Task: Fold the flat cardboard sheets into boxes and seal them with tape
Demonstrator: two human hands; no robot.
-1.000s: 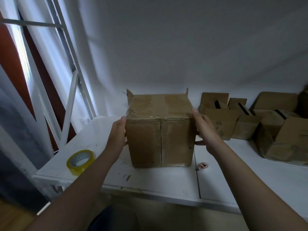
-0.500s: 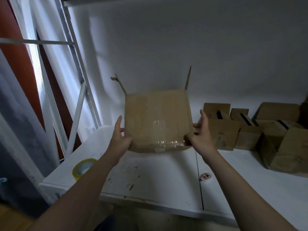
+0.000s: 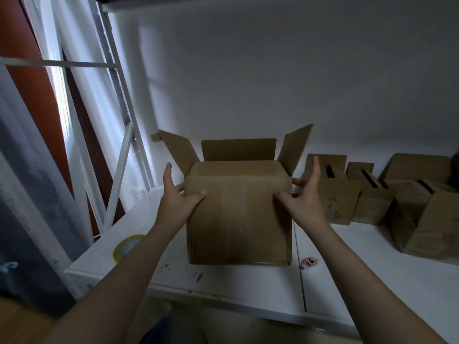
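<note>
A brown cardboard box [image 3: 238, 214] stands upright on the white table [image 3: 248, 289], its top flaps spread open and its plain front face toward me. My left hand [image 3: 177, 197] grips the upper left corner, thumb on the front face and fingers along the left side. My right hand [image 3: 305, 197] grips the upper right corner the same way, with the forefinger pointing up. A yellow roll of tape [image 3: 125, 247] lies on the table to the left, partly hidden behind my left forearm.
Several folded cardboard boxes [image 3: 337, 194] crowd the table's back right. A small round sticker [image 3: 308, 262] lies by the box's front right corner. A white metal rack frame [image 3: 119, 170] rises at the left, and a white wall stands close behind.
The box was lying with its taped seam toward me, was lifted and turned over, and now stands on the table with its open flaps up. Both hands stayed on its sides.
</note>
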